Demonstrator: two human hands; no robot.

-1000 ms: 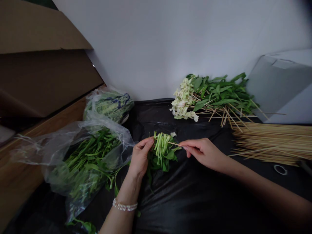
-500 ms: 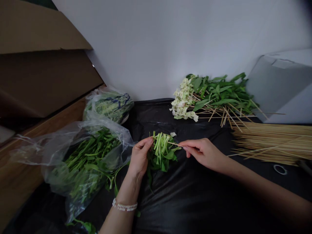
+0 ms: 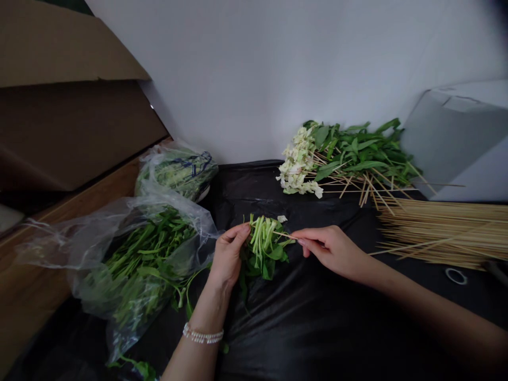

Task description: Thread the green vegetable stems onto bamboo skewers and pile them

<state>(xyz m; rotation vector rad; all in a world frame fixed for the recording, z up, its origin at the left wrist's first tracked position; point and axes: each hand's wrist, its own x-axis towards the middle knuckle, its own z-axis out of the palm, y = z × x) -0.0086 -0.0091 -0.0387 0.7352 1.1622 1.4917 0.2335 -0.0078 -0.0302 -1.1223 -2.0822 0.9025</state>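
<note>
Between my two hands is a folded bunch of leafy greens (image 3: 263,241), its pale stems on top and its leaves hanging below. My left hand (image 3: 229,251) pinches the left end of the bunch between thumb and fingers. A thin wooden skewer (image 3: 284,234) runs into the stems from the right. My right hand (image 3: 327,246) is closed on the skewer's outer part, its rear end hidden by the palm. The skewer's point is hidden among the stems and leaves. A small pale scrap (image 3: 282,218) lies just beyond the bunch.
An open plastic bag of long greens (image 3: 154,254) lies left, with another bag (image 3: 177,172) behind it. Finished skewers of greens (image 3: 357,151) and pale leaves (image 3: 299,164) are piled at back right. Loose skewers (image 3: 448,230), a tape ring (image 3: 456,276) and a white box (image 3: 456,140) sit right.
</note>
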